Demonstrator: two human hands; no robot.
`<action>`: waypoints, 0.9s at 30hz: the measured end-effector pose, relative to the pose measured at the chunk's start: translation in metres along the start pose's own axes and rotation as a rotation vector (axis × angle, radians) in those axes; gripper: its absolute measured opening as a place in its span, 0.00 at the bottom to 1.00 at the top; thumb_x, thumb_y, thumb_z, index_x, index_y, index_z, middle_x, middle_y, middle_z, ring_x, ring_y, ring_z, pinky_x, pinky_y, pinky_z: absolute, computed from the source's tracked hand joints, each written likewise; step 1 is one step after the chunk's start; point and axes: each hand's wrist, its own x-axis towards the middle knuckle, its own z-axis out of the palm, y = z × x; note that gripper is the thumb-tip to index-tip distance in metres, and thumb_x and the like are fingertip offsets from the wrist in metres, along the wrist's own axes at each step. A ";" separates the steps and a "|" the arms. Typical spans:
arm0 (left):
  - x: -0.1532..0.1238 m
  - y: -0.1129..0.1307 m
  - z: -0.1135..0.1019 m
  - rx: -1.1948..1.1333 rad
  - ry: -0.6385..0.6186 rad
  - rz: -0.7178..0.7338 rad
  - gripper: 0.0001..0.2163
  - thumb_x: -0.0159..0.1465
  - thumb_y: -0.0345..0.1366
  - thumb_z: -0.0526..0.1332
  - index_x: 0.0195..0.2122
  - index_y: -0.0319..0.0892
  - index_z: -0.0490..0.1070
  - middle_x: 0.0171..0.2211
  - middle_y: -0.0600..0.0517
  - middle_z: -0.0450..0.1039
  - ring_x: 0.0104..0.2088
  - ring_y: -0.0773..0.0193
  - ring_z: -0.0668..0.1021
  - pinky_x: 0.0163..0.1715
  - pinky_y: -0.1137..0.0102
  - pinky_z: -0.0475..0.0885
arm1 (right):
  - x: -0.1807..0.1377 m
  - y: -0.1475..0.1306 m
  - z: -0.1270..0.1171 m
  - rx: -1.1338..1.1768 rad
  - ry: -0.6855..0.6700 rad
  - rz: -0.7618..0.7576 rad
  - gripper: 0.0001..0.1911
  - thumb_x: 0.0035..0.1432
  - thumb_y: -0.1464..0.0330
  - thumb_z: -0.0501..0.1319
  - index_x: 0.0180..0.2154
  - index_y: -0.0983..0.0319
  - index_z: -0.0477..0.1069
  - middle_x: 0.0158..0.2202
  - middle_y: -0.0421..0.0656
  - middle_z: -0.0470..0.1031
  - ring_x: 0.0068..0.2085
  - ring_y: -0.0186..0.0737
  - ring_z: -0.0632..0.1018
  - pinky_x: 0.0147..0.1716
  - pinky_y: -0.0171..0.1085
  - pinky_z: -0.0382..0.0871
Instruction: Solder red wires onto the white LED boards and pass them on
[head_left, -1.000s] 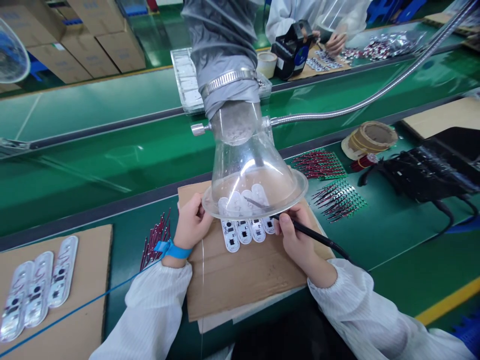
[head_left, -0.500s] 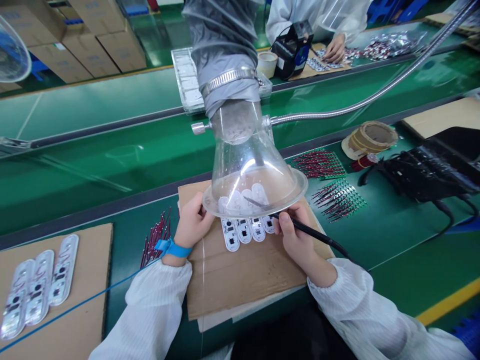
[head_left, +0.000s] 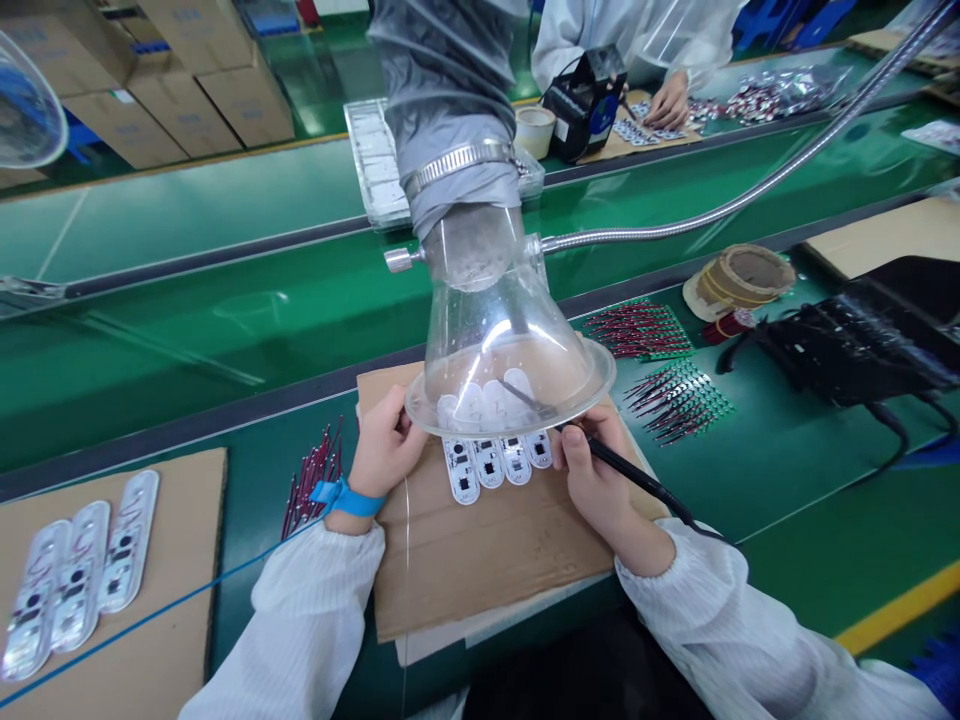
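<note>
Closest to the person lies a brown cardboard sheet [head_left: 487,560], flat on the green table with its near edge hanging a little over the table's near edge. The right hand [head_left: 596,480] rests on the right side of the sheet, fingers curled tight around a black soldering iron [head_left: 630,475] held like a pencil. Its tip points left and goes in under a clear plastic hood [head_left: 510,350].

The left hand [head_left: 386,445] sits near the sheet's far left corner, wearing a blue wrist strap [head_left: 345,497]. Its fingers are bent and pressed up by the hood's rim (what they pinch is hidden, so I cannot tell).

Between the two hands lie four small white circuit boards [head_left: 495,462] side by side, half under the hood, at the far edge of the sheet.

Left of the sheet is a bunch of red wires [head_left: 311,475]. At the table's near left corner another cardboard [head_left: 172,600] carries three long white boards [head_left: 79,570].

Farther right lie green boards with red wires [head_left: 660,365], a tape roll [head_left: 739,275] and a black machine [head_left: 855,345].

Far away, across two green belts, another person's hand [head_left: 667,100] touches small parts.
</note>
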 end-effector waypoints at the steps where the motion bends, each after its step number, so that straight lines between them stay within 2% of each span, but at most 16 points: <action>1: 0.000 0.000 0.000 -0.004 0.002 0.003 0.10 0.67 0.38 0.62 0.29 0.48 0.64 0.24 0.56 0.65 0.26 0.63 0.70 0.27 0.70 0.66 | 0.000 -0.001 -0.001 -0.011 -0.004 0.006 0.15 0.80 0.50 0.62 0.53 0.53 0.69 0.39 0.38 0.74 0.27 0.35 0.72 0.29 0.38 0.71; 12: 0.000 0.003 -0.001 -0.048 0.061 0.002 0.04 0.65 0.37 0.63 0.33 0.47 0.69 0.23 0.59 0.61 0.24 0.65 0.68 0.26 0.71 0.66 | 0.001 -0.010 -0.002 -0.108 0.024 -0.035 0.20 0.79 0.46 0.61 0.51 0.54 0.72 0.35 0.40 0.72 0.34 0.42 0.77 0.36 0.43 0.75; 18: 0.000 0.001 0.000 -0.038 0.054 0.015 0.04 0.66 0.37 0.62 0.33 0.47 0.70 0.24 0.59 0.61 0.24 0.64 0.68 0.26 0.71 0.65 | 0.008 -0.021 -0.003 -0.174 -0.007 -0.128 0.17 0.80 0.48 0.61 0.49 0.54 0.74 0.36 0.41 0.76 0.36 0.44 0.79 0.39 0.45 0.75; 24: -0.001 0.001 0.001 -0.007 0.033 -0.002 0.09 0.66 0.39 0.62 0.30 0.48 0.65 0.24 0.57 0.62 0.27 0.63 0.69 0.28 0.70 0.66 | 0.003 -0.017 -0.004 -0.185 -0.008 -0.062 0.19 0.79 0.46 0.61 0.51 0.54 0.75 0.38 0.43 0.78 0.37 0.45 0.81 0.40 0.46 0.78; 27: -0.001 0.002 0.000 -0.017 0.042 0.010 0.09 0.66 0.38 0.62 0.29 0.47 0.64 0.24 0.57 0.61 0.26 0.63 0.68 0.27 0.70 0.65 | 0.002 -0.019 -0.001 -0.195 -0.035 -0.036 0.16 0.78 0.49 0.64 0.50 0.53 0.76 0.41 0.44 0.79 0.38 0.45 0.82 0.40 0.45 0.80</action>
